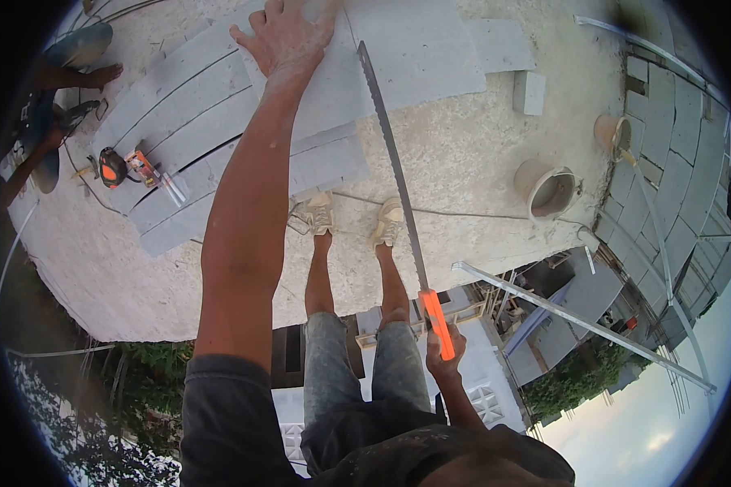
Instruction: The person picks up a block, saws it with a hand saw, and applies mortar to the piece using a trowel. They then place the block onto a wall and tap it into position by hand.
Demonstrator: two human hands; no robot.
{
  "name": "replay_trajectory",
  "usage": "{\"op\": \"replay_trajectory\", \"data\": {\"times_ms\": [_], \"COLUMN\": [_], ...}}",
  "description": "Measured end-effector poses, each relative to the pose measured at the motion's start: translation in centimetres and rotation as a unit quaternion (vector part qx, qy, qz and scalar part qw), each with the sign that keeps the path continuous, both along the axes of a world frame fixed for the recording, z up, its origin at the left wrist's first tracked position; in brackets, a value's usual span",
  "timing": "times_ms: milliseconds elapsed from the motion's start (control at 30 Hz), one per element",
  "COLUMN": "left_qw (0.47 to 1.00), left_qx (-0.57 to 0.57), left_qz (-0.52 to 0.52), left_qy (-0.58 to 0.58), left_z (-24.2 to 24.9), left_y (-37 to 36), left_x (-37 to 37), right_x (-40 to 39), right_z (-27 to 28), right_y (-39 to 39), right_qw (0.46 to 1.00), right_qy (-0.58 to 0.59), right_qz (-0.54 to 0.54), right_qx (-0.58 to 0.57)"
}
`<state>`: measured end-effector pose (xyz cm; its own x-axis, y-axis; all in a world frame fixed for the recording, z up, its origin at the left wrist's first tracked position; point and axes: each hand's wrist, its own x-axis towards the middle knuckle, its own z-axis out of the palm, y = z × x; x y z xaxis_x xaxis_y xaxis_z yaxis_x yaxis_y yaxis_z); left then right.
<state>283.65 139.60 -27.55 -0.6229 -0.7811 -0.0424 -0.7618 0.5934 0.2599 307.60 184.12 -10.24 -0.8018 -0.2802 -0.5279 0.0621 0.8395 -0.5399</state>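
A long toothed hand saw (pixel 394 158) slants through the middle of the view, its tip at the edge of a light grey block (pixel 422 57) at the top. Its orange handle (pixel 437 325) is in my right hand (pixel 448 353), whose fingers are wrapped round it. My left hand (pixel 288 36) lies on the grey blocks with the fingers spread, left of the saw tip. More grey blocks (pixel 187 105) lie in rows beneath and left of my left arm. On them rest an orange and black tape measure (pixel 112 167) and an orange-labelled packet (pixel 142 168).
Another person (pixel 53 122) crouches at the left edge. Two buckets (pixel 544 191) (pixel 612 134) stand on the right, near a block wall (pixel 666 154). A small block (pixel 529 92) sits at upper right. Metal poles (pixel 577 312) cross the lower right. A cable runs past my shoes.
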Motion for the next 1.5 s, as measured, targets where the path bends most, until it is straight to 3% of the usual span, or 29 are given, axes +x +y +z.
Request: {"op": "replay_trajectory", "data": {"times_ms": [367, 467, 567, 633, 800, 867, 933, 1133, 1267, 1500], "left_qw": [1.000, 1.000, 1.000, 0.999, 1.000, 1.000, 1.000, 1.000, 0.999, 0.999], "left_qx": [-0.007, -0.029, 0.002, -0.011, -0.011, 0.004, 0.020, 0.020, 0.036, 0.043], "left_qz": [-0.001, 0.000, -0.004, -0.029, -0.027, -0.016, -0.013, -0.010, -0.007, -0.011], "left_qy": [0.003, 0.005, -0.022, -0.009, -0.001, -0.006, -0.012, -0.001, 0.019, 0.013], "left_z": [0.1, -1.0, -1.0, -3.2, -2.7, -2.5, -2.0, -1.5, -1.2, -0.5], "left_y": [0.2, 0.0, -0.4, -0.1, -0.6, -0.7, -0.4, -1.0, -1.1, -1.6], "left_x": [0.0, 0.1, 0.1, 1.4, 0.8, 0.6, 0.7, 0.2, 0.1, -0.2], "right_x": [3.9, 5.5, 5.0, 2.5, -5.5, -7.5, -9.9, -12.1, -11.6, -11.4], "right_z": [5.2, 9.8, 16.3, 18.6, 13.5, 10.4, 8.6, 7.9, 8.8, 10.0], "right_y": [3.9, 7.1, 9.6, 7.0, -3.5, -5.4, -9.8, -15.5, -16.9, -16.7], "right_qw": [0.998, 0.981, 0.983, 0.988, 0.998, 0.994, 0.989, 0.995, 0.999, 0.999], "right_qy": [-0.037, -0.128, -0.119, -0.078, 0.062, 0.013, 0.055, 0.063, 0.008, 0.019], "right_qz": [-0.014, -0.057, -0.025, -0.017, -0.018, -0.070, -0.077, 0.072, 0.032, 0.041], "right_qx": [0.050, 0.135, 0.137, 0.136, 0.011, -0.087, -0.112, -0.003, -0.024, -0.017]}}
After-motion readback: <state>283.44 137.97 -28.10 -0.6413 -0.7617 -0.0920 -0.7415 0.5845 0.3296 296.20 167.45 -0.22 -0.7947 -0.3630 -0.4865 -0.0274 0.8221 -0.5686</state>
